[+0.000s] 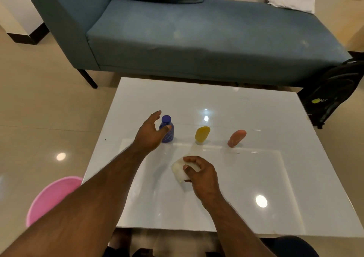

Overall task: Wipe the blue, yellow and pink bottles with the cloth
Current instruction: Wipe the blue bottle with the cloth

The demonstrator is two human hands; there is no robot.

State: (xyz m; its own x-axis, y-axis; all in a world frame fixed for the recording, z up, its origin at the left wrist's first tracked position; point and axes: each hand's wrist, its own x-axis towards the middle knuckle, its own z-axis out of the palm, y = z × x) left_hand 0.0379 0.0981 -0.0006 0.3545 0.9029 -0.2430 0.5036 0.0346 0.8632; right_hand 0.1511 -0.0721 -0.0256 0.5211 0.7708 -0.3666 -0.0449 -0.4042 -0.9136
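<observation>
Three small bottles stand in a row on the glossy white table (246, 177): a blue bottle (167, 132) at the left, a yellow bottle (202, 134) in the middle, a pink bottle (236, 138) at the right. My left hand (150, 133) reaches around the blue bottle with fingers spread, the thumb tip at its front; no firm grip shows. Nearer to me, my right hand (199, 171) grips a folded white cloth (178, 170) on the table.
A blue-grey sofa (197, 39) stands just beyond the table's far edge. A pink bucket (53, 197) sits on the floor at the table's left near corner. A black backpack (338, 91) leans at the far right.
</observation>
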